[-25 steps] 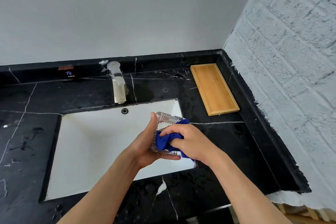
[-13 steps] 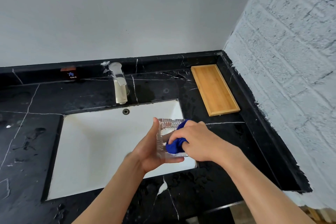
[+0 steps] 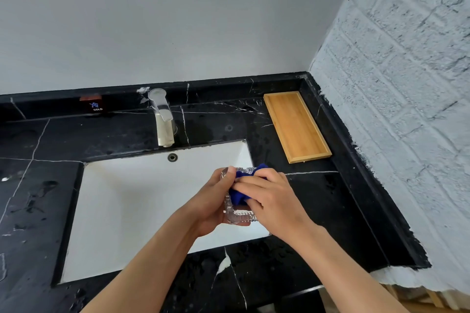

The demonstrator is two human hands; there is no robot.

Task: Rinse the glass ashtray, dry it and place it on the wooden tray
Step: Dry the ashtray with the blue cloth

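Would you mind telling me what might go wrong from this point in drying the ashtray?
The glass ashtray is held on edge over the sink by the left hand alone; the blue cloth pushed by the right hand could knock it loose. The black countertop looks wet, so crossing to the wooden tray may re-wet it.

The head camera looks steeply down, close over the sink (image 3: pixel 142 201) and countertop (image 3: pixel 318 201) corner.
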